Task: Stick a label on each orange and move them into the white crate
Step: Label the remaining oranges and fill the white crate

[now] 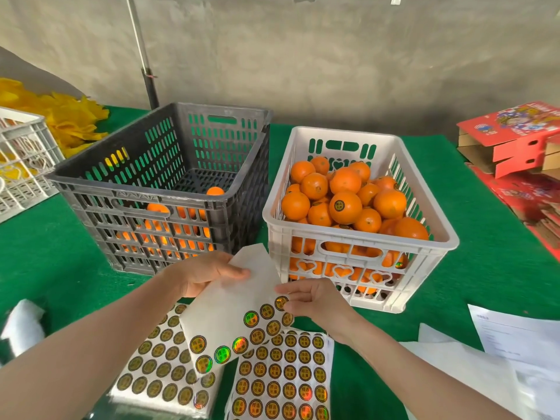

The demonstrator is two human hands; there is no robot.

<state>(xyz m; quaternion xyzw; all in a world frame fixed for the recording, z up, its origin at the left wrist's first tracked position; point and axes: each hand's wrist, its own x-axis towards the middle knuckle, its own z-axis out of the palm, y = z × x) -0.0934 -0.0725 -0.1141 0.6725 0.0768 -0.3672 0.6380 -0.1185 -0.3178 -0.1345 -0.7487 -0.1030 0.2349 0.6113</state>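
My left hand (202,275) grips the top of a mostly peeled label sheet (233,310), held above the table in front of the crates. My right hand (309,301) pinches a round gold label (281,303) at the sheet's right edge. The white crate (360,237) at the right is heaped with oranges (345,204), some bearing labels. The dark grey crate (163,189) at the left holds several oranges (157,209) low inside, seen partly through its slots.
Two full label sheets (285,377) lie on the green table cover (491,231) under my hands. White backing papers (472,368) lie at the right, a white wad at the left. Red cartons (512,134) sit far right; a white basket (21,159) and yellow fabric are far left.
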